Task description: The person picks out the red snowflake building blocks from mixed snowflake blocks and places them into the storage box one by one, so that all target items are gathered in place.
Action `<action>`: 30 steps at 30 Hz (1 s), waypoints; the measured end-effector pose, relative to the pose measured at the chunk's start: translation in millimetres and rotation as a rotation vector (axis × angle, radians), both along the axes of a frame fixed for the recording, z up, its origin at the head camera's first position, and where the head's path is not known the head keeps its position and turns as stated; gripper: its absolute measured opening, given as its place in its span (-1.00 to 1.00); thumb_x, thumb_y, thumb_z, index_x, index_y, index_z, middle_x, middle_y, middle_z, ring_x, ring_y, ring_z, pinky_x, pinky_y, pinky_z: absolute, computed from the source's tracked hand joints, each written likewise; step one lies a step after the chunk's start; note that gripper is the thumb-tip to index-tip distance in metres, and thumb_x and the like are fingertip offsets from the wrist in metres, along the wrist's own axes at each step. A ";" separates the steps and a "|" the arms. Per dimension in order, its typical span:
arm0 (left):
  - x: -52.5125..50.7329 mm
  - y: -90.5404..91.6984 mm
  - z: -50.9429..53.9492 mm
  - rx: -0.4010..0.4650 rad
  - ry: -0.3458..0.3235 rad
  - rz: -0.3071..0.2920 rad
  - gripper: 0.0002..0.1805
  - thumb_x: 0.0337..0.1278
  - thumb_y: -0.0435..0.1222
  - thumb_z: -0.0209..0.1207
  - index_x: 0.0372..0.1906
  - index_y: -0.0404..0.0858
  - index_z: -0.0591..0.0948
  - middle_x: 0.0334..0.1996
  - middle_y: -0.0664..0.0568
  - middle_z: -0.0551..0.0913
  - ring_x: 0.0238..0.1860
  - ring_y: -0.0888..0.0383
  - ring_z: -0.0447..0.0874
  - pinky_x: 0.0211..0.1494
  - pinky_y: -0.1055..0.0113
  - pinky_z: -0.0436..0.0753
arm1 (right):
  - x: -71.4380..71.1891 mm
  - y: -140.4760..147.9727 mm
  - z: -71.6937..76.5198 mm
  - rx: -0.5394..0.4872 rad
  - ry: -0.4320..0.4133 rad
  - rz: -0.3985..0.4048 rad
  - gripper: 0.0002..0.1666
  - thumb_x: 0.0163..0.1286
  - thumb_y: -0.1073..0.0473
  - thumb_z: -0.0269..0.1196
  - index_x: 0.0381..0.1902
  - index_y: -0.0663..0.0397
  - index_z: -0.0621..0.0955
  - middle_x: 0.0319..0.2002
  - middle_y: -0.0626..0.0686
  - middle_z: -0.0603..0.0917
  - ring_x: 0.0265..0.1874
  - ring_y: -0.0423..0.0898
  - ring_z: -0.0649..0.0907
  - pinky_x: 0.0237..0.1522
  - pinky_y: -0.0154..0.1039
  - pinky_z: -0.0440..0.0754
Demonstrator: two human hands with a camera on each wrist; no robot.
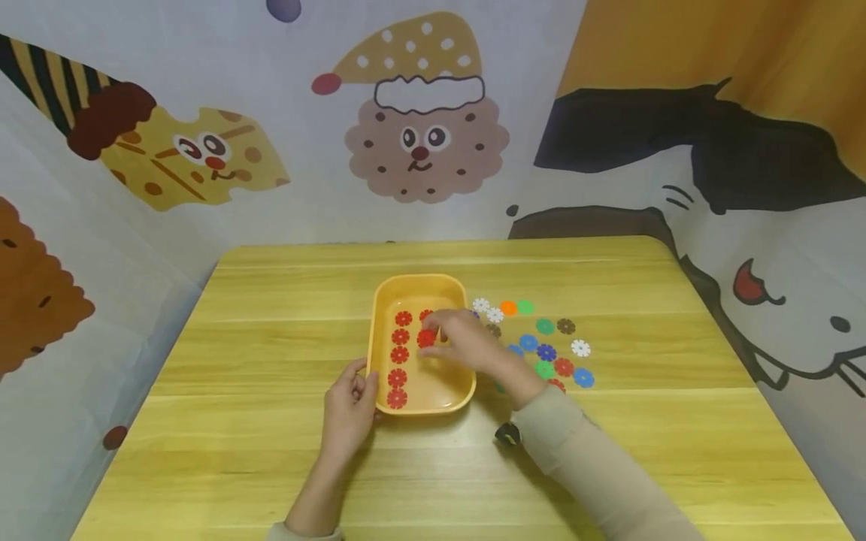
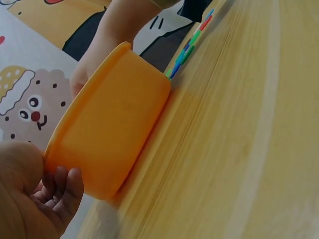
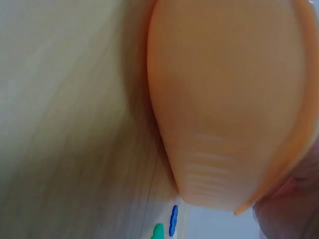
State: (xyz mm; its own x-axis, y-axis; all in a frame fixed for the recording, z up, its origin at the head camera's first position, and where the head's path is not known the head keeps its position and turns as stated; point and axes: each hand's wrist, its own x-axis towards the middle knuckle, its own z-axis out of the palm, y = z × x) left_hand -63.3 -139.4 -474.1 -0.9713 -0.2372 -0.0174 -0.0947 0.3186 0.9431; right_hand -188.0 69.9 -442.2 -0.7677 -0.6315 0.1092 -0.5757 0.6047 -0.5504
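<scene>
An orange plastic tray (image 1: 422,406) stands on the table, and my left hand (image 1: 349,406) grips its left rim. In the left wrist view the fingers of the left hand (image 2: 37,194) curl against the outside of the tray (image 2: 117,114). Along the tray's left side, several red notched discs (image 1: 400,355) lie in a column. My right hand (image 1: 467,342) reaches over the right wall and pinches a red disc (image 1: 426,339) between thumb and fingers. Another red disc (image 1: 425,315) lies just beyond it, partly hidden by the fingers.
Right of the tray, loose notched discs in white, orange, green, brown, blue and red, such as a blue disc (image 1: 583,377), are scattered on the wooden table (image 1: 257,330). A small black object (image 1: 507,434) is by the right sleeve. A patterned cloth (image 1: 284,218) hangs behind.
</scene>
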 end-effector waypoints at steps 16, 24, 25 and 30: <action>-0.8 0.3 0.6 0.014 -0.022 -0.005 -0.56 0.46 -0.34 0.14 0.34 -0.39 0.46 -0.53 -0.05 0.48 -0.61 0.08 0.58 -0.54 0.26 0.71 | 1.5 -6.5 -0.9 0.198 0.048 -0.010 -0.48 0.14 -0.07 0.54 -0.01 0.07 0.70 -0.31 -0.10 0.70 -0.33 -0.18 0.58 0.00 -0.15 0.45; -2.9 1.5 1.5 0.000 -0.010 -0.003 -0.55 0.46 -0.33 0.14 0.34 -0.40 0.46 -0.54 -0.05 0.49 -0.62 0.08 0.57 -0.55 0.22 0.71 | -2.1 5.5 0.3 -0.034 0.021 0.022 -0.55 0.30 0.07 0.45 0.04 0.22 0.67 -0.14 0.10 0.72 -0.15 -0.02 0.67 -0.05 -0.16 0.68; -2.9 1.6 1.8 -0.004 -0.009 -0.001 -0.55 0.46 -0.33 0.14 0.33 -0.40 0.46 -0.54 -0.04 0.49 -0.63 0.08 0.57 -0.56 0.23 0.70 | -1.8 7.6 0.5 -0.075 0.025 0.018 -0.56 0.32 0.09 0.44 0.06 0.23 0.66 -0.12 0.13 0.71 -0.14 0.00 0.67 -0.04 -0.12 0.68; -0.6 0.8 1.3 -0.023 -0.020 0.009 -0.55 0.45 -0.33 0.14 0.33 -0.40 0.47 -0.55 -0.03 0.49 -0.63 0.11 0.52 -0.62 0.34 0.62 | 4.1 20.1 0.5 -0.232 0.112 -0.050 -0.62 0.37 0.11 0.39 0.06 0.17 0.64 -0.15 0.10 0.69 -0.18 -0.05 0.62 -0.10 -0.10 0.66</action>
State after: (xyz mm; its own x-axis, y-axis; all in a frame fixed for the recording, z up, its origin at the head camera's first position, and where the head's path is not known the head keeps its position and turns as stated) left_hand -63.9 -138.6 -472.8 -0.9687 -0.2460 -0.0314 -0.1166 0.3397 0.9333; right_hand -184.0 90.1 -441.7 -0.7720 -0.5415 0.3328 -0.6138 0.4991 -0.6117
